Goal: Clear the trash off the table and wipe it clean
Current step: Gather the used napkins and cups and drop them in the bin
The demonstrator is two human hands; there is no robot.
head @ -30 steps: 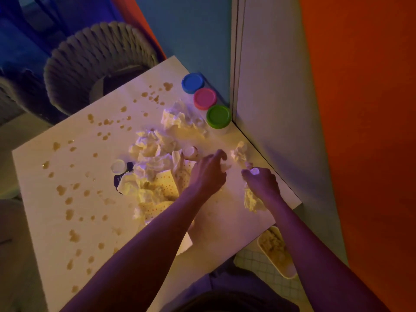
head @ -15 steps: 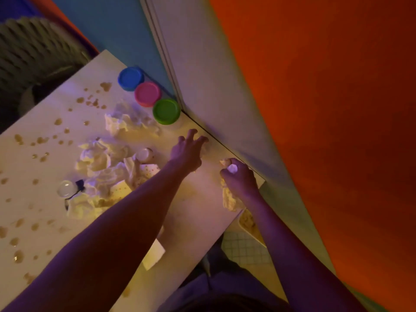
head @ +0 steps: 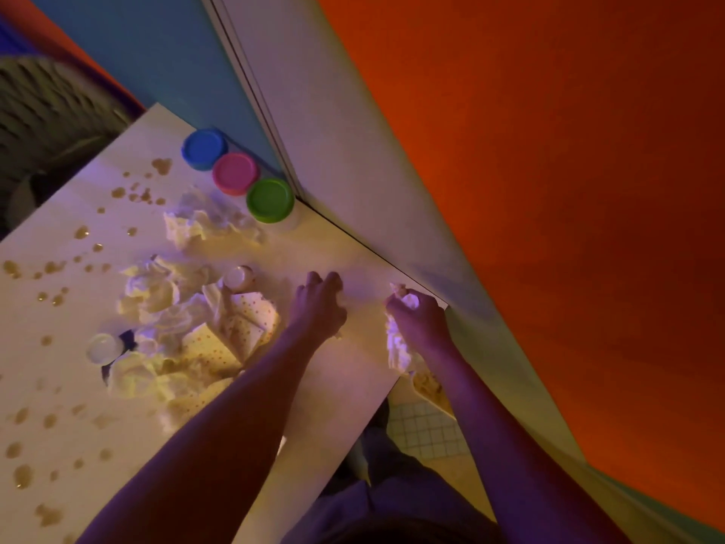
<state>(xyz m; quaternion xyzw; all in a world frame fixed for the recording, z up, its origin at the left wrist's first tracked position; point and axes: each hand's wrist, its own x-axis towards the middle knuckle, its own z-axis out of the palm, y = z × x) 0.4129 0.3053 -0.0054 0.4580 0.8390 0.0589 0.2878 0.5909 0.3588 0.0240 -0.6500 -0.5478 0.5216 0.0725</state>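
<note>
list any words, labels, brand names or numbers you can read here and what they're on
None can be read.
The blue lid, pink lid and green lid show plain tops with no lettering.
The dotted paper carries only a dot pattern.
The two small white cups look blank in this dim, blurred view.

Dim purple-tinted light, soft motion blur throughout.
</note>
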